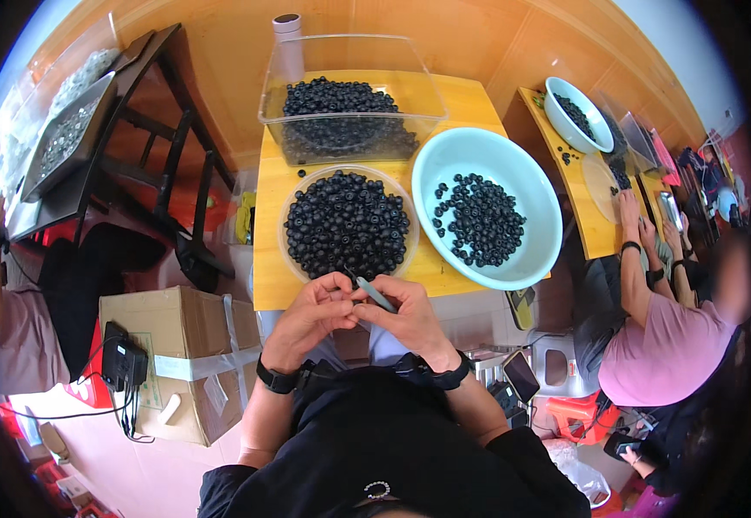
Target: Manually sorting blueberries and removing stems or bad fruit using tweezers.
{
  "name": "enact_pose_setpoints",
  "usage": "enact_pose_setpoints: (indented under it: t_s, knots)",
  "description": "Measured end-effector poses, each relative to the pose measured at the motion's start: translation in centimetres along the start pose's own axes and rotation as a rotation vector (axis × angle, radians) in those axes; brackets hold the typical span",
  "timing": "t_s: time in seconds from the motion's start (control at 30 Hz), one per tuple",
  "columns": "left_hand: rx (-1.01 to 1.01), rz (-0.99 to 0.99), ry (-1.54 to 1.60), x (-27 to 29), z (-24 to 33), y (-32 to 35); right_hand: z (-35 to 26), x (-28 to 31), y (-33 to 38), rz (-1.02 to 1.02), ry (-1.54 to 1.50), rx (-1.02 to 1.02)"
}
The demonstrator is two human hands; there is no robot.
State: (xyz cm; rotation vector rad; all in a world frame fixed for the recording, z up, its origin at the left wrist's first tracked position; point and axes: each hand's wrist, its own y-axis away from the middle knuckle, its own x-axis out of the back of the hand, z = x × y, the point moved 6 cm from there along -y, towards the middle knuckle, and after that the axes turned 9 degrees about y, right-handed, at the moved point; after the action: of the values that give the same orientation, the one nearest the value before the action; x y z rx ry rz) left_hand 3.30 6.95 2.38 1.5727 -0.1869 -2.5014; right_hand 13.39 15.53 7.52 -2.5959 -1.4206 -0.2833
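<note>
At the table's near edge, my two hands meet in front of a round clear tray (284, 226) heaped with small black ring-like pieces (347, 226). My right hand (414, 321) grips a slim grey-handled tool (377, 295), its kind unclear, slanting toward the left fingers. The fingertips of my left hand (313, 318) are pinched together. Whatever they hold is too small and covered to make out. A light blue basin (541, 194) right of the tray contains more black pieces, loosely spread. Behind the tray, a clear rectangular bin (431, 99) is partly filled with them.
A pink bottle (289, 47) stands behind the bin on the yellow table (272, 259). A taped cardboard box (168, 345) sits at lower left, beside a black rack (168, 173). Rightward, a person in pink (669, 345) works at another table (578, 198); another person (25, 332) sits far left.
</note>
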Motion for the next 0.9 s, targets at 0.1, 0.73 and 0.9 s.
enact_pose_setpoints:
  t_s: [0.1,0.73,0.9]
  knots:
    - [0.055,-0.062,0.057,0.2,-0.5,0.0,0.8,-0.5,0.3,-0.056,-0.178,-0.122]
    - [0.069,-0.079,0.133,-0.1,-1.6,-0.2,0.2,0.3,1.1,-0.01,-0.062,-0.036]
    - [0.05,0.024,-0.027,0.1,-1.3,0.1,0.8,1.2,1.5,0.011,0.074,-0.064]
